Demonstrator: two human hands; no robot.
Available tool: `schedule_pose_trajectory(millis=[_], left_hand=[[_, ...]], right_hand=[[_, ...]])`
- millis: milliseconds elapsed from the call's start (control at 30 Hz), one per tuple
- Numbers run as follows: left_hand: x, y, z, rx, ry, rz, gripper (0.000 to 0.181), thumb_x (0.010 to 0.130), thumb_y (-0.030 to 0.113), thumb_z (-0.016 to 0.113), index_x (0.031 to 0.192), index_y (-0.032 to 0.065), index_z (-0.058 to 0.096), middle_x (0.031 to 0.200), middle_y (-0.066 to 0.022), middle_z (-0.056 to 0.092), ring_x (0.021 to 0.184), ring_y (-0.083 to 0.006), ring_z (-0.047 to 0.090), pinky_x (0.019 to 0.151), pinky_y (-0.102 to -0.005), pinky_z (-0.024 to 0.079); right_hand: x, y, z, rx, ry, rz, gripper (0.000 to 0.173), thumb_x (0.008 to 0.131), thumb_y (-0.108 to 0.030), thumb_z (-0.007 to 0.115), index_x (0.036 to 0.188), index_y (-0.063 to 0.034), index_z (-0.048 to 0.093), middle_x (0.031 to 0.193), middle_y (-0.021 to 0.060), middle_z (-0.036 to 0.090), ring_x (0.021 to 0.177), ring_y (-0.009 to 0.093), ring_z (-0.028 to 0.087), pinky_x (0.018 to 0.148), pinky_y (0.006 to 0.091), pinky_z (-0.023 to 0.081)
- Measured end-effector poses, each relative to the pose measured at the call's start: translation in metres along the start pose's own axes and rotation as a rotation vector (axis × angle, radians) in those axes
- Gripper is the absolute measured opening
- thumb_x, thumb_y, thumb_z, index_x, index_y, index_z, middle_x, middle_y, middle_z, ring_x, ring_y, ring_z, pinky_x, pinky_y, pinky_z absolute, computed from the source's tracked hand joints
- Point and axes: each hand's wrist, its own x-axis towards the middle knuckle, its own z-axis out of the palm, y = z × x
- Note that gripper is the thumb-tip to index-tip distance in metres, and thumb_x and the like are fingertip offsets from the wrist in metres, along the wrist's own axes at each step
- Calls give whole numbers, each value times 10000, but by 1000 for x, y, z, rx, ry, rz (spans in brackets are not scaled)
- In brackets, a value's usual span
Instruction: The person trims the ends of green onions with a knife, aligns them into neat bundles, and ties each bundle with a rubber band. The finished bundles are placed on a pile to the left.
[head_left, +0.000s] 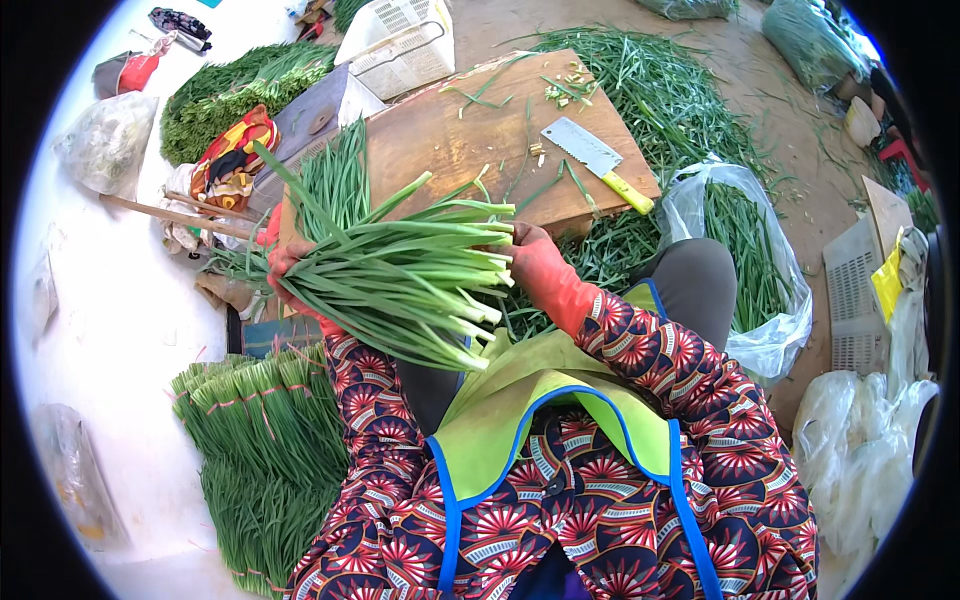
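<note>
A loose bunch of garlic chives (397, 274) lies across my left hand (291, 266), which grips it around the leaves. The pale cut ends point right, towards my right hand (531, 251). Its fingers curl against the stalk ends and seem to pinch some; the fingertips are partly hidden. Both hands wear red rubber gloves. Just beyond the bunch is a wooden board (442, 142) with scraps on it. A cleaver (585, 148) with a notched edge and yellow handle rests on the board's right side. More chives (341, 176) lie at the board's left edge.
Banded chive bundles (262, 405) are stacked at lower left, with another stack (240, 97) at upper left. Loose leaves (660, 97) heap behind the board. A clear plastic bag (780, 315) of greens stands right of my knee. A white plastic crate (405, 60) sits at the back.
</note>
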Motion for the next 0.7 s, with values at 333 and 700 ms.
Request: schedule_pose_trajectory(millis=[333, 700], left_hand=[[23, -4, -29, -1213, -536, -802, 115, 865, 113, 592, 924, 92, 496, 843, -10, 522, 816, -117, 512, 956, -315, 436], [9, 52, 1, -1515, -459, -1121, 217, 801, 87, 669, 944, 111, 508, 767, 33, 528, 755, -101, 533, 921, -284, 426]], right_hand=[[-19, -6, -1, -9, 113, -47, 244, 849, -16, 613, 1086, 43, 619, 964, 78, 682, 834, 136, 646, 766, 263, 522], [-50, -20, -87, -101, 480, -154, 188, 876, -93, 504, 905, 17, 654, 841, 119, 688, 759, 201, 662, 763, 295, 524]])
